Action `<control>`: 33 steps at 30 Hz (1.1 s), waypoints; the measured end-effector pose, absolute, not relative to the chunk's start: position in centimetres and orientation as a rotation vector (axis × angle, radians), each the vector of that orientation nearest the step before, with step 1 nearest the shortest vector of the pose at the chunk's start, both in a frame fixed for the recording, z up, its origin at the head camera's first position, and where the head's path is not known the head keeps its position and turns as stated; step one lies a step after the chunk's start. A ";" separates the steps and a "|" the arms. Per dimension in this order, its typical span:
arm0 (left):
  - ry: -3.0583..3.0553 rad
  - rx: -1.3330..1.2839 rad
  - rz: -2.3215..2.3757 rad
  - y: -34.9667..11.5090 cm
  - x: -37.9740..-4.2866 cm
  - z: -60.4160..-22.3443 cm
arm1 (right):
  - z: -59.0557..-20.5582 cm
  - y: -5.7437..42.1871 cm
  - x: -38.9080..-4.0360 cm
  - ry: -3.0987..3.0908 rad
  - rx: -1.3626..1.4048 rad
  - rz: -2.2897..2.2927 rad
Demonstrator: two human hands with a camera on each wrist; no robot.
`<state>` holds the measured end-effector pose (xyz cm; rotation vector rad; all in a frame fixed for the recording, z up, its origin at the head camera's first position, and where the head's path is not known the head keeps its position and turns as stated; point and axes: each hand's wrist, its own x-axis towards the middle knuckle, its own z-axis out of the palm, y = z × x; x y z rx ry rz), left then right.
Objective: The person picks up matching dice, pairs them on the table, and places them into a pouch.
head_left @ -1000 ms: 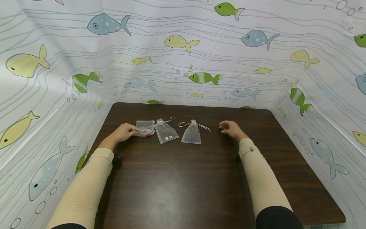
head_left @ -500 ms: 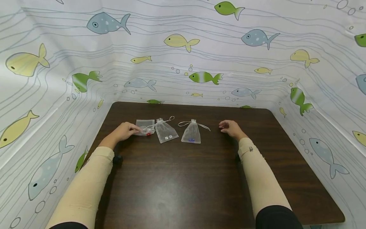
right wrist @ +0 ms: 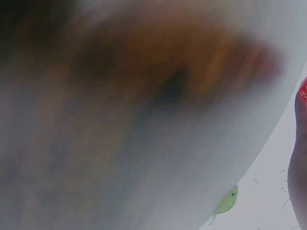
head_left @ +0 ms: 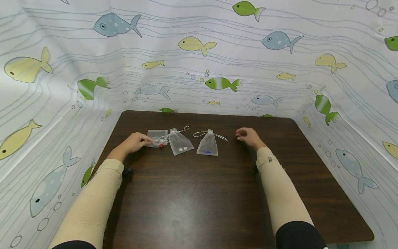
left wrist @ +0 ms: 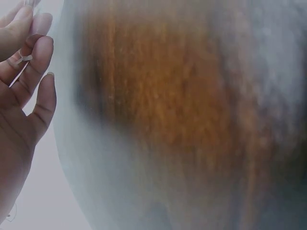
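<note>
On the brown table my left hand [head_left: 134, 142] pinches the near-left part of a sheer white drawstring bag [head_left: 158, 133] with a red die [head_left: 161, 145] showing in it. In the left wrist view, that hand's thumb and fingers [left wrist: 44, 50] come together on something clear, and a bit of white cord [left wrist: 27, 58] shows between them. My right hand [head_left: 249, 137] lies right of the bags, fingers loosely bent, nothing visible in it from the head view. The right wrist view catches only its edge [right wrist: 298, 158], beside a red patch with white marks [right wrist: 303, 92].
A second sheer bag [head_left: 180, 140] with two white dice stands between the left bag and a third sheer bag [head_left: 209, 141] holding blue dice. Fish-printed white curtain [head_left: 217, 55] surrounds the table [head_left: 186, 193] at the back and sides.
My right hand has shifted slightly left toward the bags. The left hand keeps its grip on the left bag, and the bags have not moved.
</note>
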<state>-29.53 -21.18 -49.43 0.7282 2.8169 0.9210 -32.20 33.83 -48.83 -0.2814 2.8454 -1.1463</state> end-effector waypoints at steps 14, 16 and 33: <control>2.825 0.717 0.903 -21.2 -29.4 -49.1 | -47.7 31.5 -32.8 2.846 -0.493 -1.244; 2.827 0.718 0.900 -21.1 -29.4 -49.1 | -47.6 31.0 -32.9 2.844 -0.481 -1.237; 2.826 0.727 0.905 -20.9 -29.2 -49.1 | -46.9 27.0 -33.8 2.850 -0.482 -1.178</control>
